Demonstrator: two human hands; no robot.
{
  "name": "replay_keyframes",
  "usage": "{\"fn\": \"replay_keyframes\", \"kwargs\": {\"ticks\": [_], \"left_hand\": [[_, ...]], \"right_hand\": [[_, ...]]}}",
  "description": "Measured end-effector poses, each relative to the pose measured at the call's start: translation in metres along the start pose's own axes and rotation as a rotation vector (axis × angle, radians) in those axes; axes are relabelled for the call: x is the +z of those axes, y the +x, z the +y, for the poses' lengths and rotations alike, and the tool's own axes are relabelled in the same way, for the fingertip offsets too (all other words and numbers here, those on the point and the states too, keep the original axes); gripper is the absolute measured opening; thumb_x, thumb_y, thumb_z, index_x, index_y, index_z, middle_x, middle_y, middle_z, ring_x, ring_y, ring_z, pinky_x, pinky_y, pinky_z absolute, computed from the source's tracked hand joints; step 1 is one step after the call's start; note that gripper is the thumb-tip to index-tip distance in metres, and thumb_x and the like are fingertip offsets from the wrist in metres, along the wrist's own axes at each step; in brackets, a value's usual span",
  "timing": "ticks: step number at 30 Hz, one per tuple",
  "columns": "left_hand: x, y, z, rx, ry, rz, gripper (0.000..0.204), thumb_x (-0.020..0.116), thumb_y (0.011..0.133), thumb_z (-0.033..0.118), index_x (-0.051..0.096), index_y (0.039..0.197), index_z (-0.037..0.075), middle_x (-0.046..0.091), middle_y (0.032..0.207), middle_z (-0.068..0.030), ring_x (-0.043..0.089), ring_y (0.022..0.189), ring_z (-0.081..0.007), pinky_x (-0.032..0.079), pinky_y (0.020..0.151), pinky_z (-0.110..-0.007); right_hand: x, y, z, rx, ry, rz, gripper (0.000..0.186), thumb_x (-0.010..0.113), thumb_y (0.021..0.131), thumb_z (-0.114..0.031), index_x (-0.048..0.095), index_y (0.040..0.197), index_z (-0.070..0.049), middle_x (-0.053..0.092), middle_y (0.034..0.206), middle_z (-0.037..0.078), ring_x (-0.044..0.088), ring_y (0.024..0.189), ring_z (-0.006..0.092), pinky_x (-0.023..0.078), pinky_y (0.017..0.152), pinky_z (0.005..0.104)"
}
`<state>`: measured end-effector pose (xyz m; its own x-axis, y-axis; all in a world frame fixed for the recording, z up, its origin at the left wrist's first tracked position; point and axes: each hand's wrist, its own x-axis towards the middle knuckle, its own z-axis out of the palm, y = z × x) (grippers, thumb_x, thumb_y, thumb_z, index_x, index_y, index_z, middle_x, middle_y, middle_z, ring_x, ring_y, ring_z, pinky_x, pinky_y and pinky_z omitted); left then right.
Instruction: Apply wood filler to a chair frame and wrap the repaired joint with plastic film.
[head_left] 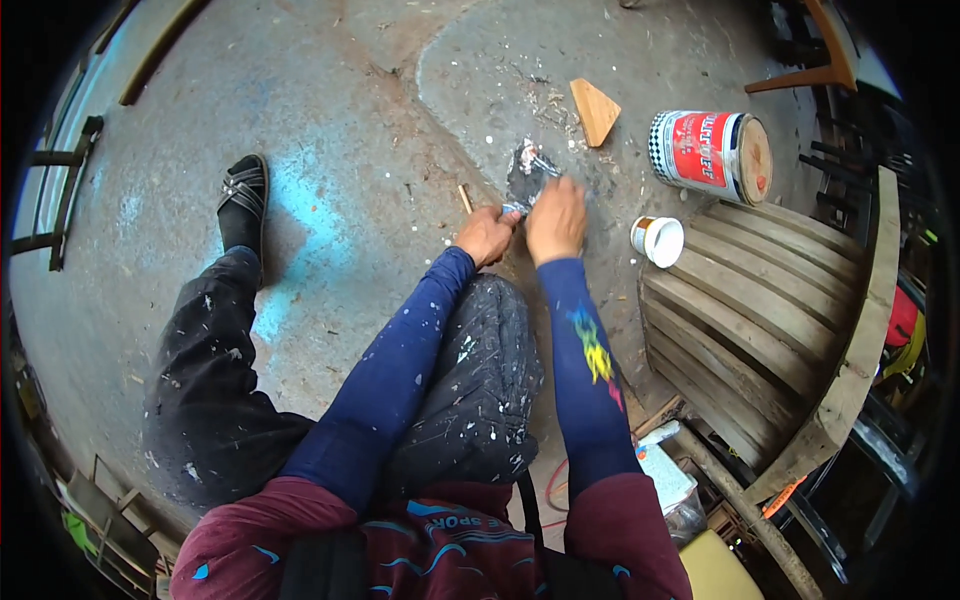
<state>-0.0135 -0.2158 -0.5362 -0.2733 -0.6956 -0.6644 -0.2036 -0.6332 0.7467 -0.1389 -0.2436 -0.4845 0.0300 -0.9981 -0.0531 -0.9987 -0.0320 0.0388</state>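
One bare left hand [485, 237], one right hand [557, 220], both curled at near end of dark, flat, paint-smeared piece [525, 178] beside seam edge of grey concrete floor [370, 225]; cannot tell grip. Likely light, slippery; hold clean rim.

- Smeared sheet [523, 184], between 12 and 1 o'clock: black, with white and pink.
- Wedge [596, 112], 1 o'clock: golden tan.
- Bucket [694, 150], 2 o'clock: red, black-and-white checked band.
- Tub [664, 243], between 2 and 3 o'clock: white, orange-brown band.
- Floor [340, 110]: grey, turquoise patch [305, 215] at 10 o'clock.
- Left sleeve [398, 350], 8 o'clock: navy, white flecks.
- Right sleeve [575, 300], 4 o'clock: navy, blue-yellow-pink motif.
- Trousers [200, 380]: black, spattered white.
- Shirt [440, 555], 6 o'clock: maroon, light-blue marks.
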Motion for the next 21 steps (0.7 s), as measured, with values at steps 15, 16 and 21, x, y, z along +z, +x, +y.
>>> {"fn": "replay_keyframes", "kwargs": {"ticks": [15, 16, 21], "left_hand": [[0.004, 0.007, -0.011, -0.070, 0.111, 0.086, 0.050, 0.053, 0.097, 0.042, 0.068, 0.111, -0.003, 0.064, 0.115, -0.0334, 0.060, 0.114, -0.0473, 0.046, 0.099, -0.049], [0.007, 0.007, -0.005, -0.060, 0.096, 0.047, 0.049, 0.053, 0.096, 0.042, 0.068, 0.112, -0.003, 0.064, 0.115, -0.0330, 0.060, 0.115, -0.0470, 0.046, 0.099, -0.049], [-0.003, 0.005, -0.008, -0.095, 0.156, 0.054, 0.049, 0.054, 0.096, 0.041, 0.068, 0.114, -0.002, 0.065, 0.116, -0.0320, 0.061, 0.115, -0.0454, 0.047, 0.100, -0.047]], "right_hand": [[0.003, -0.020, -0.014, -0.001, -0.062, -0.084, 0.021, 0.052, 0.093, -0.011, 0.068, 0.092, 0.003, 0.062, 0.106, 0.017, 0.061, 0.101, 0.0359, 0.054, 0.080, 0.0449], [0.002, 0.002, 0.001, 0.086, -0.119, -0.061, 0.021, 0.052, 0.093, -0.012, 0.068, 0.092, 0.003, 0.061, 0.107, 0.018, 0.060, 0.102, 0.0352, 0.054, 0.080, 0.0444], [0.005, -0.005, -0.012, -0.016, -0.058, -0.122, 0.021, 0.052, 0.093, -0.013, 0.066, 0.089, 0.001, 0.062, 0.105, 0.017, 0.060, 0.099, 0.0375, 0.052, 0.084, 0.0465]]}}
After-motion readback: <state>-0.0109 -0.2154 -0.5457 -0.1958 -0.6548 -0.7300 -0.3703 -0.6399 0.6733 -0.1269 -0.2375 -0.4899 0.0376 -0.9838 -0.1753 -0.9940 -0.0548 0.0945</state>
